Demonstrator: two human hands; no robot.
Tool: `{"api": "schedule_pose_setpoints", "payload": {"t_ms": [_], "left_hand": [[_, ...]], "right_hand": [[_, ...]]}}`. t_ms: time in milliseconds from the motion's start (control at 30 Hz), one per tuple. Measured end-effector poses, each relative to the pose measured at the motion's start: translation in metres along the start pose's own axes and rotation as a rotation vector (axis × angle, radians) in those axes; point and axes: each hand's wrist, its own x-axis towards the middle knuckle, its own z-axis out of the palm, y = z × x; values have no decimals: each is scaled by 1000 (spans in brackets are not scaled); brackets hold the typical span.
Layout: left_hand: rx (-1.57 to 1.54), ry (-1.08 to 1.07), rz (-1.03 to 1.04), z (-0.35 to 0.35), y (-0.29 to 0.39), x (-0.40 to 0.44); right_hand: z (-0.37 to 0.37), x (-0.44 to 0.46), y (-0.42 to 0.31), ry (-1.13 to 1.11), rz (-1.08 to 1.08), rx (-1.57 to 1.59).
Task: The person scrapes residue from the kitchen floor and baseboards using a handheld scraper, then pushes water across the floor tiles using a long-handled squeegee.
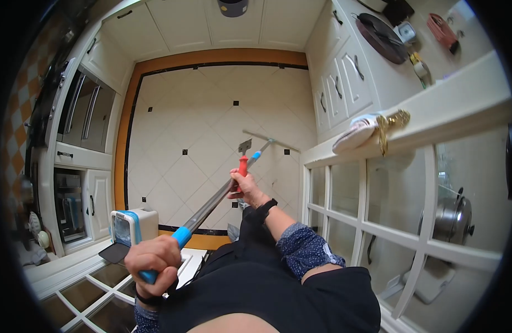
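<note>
My left hand (153, 261) is wrapped round the blue grip at the near end of a long-handled floor squeegee (209, 205). Its grey pole slants away to the upper right, ending in a thin bar-shaped head on the tiles. Farther along, my right hand (247, 188) is closed round the red handle of a scraper (243, 165), whose flat metal blade points away from me. The pole passes through or against that same hand; its fingers partly hide the contact.
Pale floor tiles (211, 116) with small black insets lie ahead, bordered by cabinets (181, 25). A glass-paned white door (367, 227) stands at my right, with a cloth and gold tassel on its handle. A white bin (148, 222) with a blue-edged liner is left.
</note>
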Motion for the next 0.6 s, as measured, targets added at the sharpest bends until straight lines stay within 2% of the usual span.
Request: {"api": "schedule_pose_setpoints", "payload": {"t_ms": [133,333,400,467,533,600], "left_hand": [[-52,84,27,-7,30,-41],[-204,-42,55,-31,54,-99],[-227,-209,68,-39,64,-111],[-241,-268,55,-43,79,-113],[-295,-486,75,-42,92,-109],[-322,-520,100,-33,101,-112]], "right_hand": [[15,-42,44,-69,26,-11],[19,-108,110,-80,96,14],[19,-127,131,-124,84,31],[20,-147,151,-111,80,37],[20,-164,166,-148,97,35],[19,-181,176,-116,62,69]]}}
